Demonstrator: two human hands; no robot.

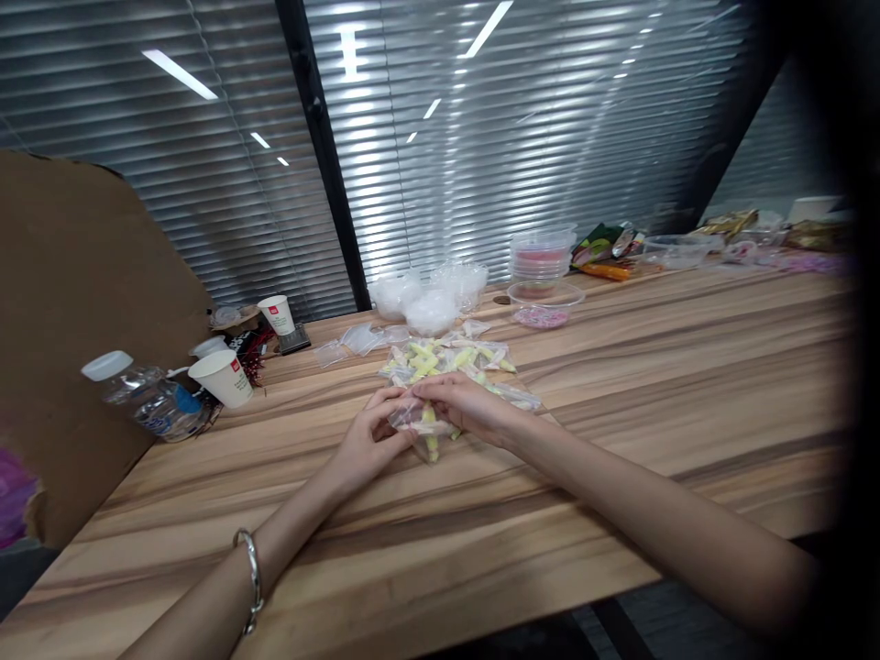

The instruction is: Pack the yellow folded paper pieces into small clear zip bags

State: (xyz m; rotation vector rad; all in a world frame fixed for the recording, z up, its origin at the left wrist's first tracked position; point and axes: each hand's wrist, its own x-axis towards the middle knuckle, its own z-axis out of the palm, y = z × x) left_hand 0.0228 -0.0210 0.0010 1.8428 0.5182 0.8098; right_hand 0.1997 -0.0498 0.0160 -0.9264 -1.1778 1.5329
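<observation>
Between my hands is a small clear plastic bag [430,431] with yellow pieces inside, held low over the wooden table [481,559]. My left hand [371,438] grips the bag's left side between thumb and fingers. From the right, my right hand [467,405] pinches its upper edge, the fingers bent over the top. Just beyond the hands lies a pile of similar filled bags [440,357] with yellow pieces. Flat clear empty-looking bags [364,338] are spread left of that pile. What exactly the yellow pieces are, I cannot make out.
Behind the pile sit clear plastic balls or bowls [432,310]. A stack of round tubs [542,257] and an open tub [543,316] with pink bits stand to the right. At left are paper cups [224,378], a plastic bottle [155,399] and a cardboard sheet [89,302].
</observation>
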